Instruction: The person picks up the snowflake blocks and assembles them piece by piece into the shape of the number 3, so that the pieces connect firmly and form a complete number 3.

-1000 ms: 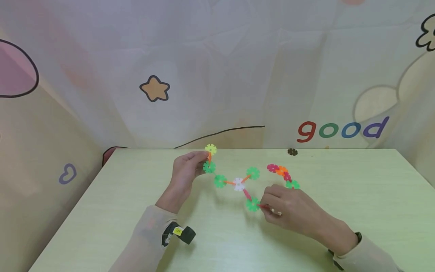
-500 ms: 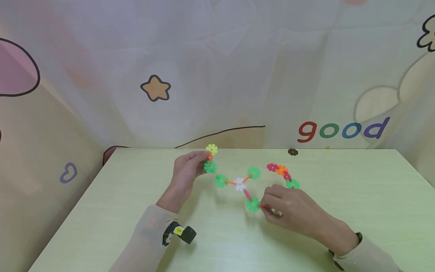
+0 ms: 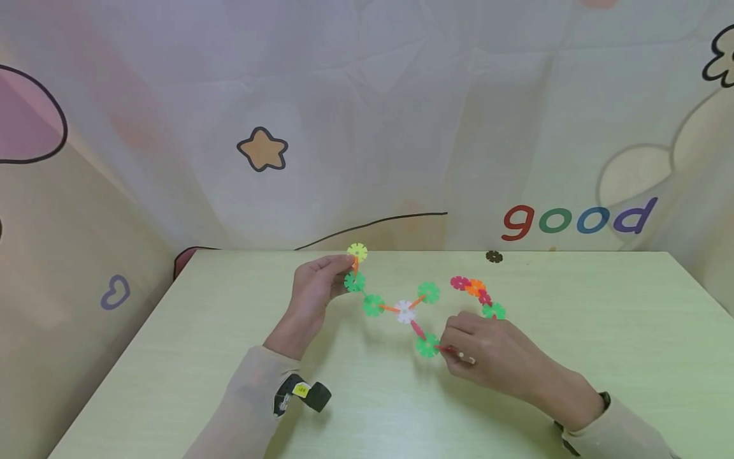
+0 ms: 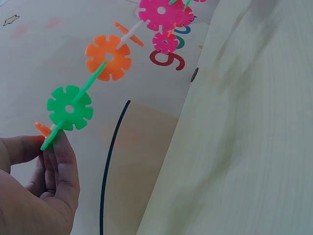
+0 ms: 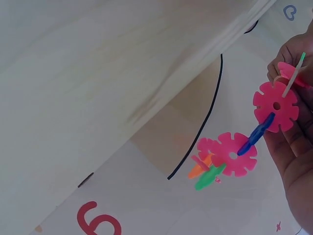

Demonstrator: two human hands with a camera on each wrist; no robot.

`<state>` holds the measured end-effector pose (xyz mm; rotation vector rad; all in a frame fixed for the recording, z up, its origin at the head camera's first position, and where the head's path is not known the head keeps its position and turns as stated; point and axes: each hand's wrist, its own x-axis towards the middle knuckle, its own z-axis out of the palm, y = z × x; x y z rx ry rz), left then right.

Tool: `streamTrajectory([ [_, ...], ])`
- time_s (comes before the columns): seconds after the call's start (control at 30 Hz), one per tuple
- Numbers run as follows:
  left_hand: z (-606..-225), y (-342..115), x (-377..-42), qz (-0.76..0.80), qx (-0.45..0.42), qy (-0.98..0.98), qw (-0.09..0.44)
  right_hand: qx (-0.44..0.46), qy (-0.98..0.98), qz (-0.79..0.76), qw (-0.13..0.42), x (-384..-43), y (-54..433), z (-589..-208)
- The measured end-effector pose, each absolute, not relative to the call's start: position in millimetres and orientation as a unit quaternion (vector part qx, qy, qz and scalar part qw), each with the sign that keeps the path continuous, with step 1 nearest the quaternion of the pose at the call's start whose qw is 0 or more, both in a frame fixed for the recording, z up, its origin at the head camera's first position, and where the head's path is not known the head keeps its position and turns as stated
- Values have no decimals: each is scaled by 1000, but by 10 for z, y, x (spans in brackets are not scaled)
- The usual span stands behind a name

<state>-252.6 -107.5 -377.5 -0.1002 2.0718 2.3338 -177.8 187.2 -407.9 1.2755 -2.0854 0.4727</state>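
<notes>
A chain of interlocking snowflake discs spans the gap between my hands, with a white disc point(image 3: 404, 312) near its middle. My left hand point(image 3: 312, 287) pinches the chain's left end, by a yellow disc point(image 3: 357, 252) and a green disc point(image 3: 354, 282). In the left wrist view, thumb and fingers grip a green piece beside a larger green disc point(image 4: 69, 108). My right hand point(image 3: 493, 354) pinches a pinkish-red disc next to another green disc point(image 3: 427, 345). Past its knuckles, more pink, orange and green discs show; a blue disc point(image 5: 257, 133) appears in the right wrist view. The hand hides part of the chain.
A dark brown disc point(image 3: 494, 256) lies at the far edge of the pale table point(image 3: 367, 408). Directly behind the table hangs a printed cloth backdrop point(image 3: 367, 127), and more cloth stands at both sides.
</notes>
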Motion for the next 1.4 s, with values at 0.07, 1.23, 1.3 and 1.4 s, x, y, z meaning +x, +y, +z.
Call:
streamTrajectory([
  [0.07, -3772, -1075, -2525, 746, -32, 665, 10, 485, -794, 181, 318, -1776, 1872, -4076],
  [1.23, -3886, -983, -2493, 737, -32, 675, 30, 481, -800, 167, 318, -1791, 1889, -4078],
  [1.3, -3938, -977, -2504, 728, -36, 683, 43, 479, -808, 163, 301, -1788, 1899, -4078],
  [1.4, -4013, -983, -2516, 712, -41, 698, 63, 475, -824, 159, 265, -1784, 1919, -4068],
])
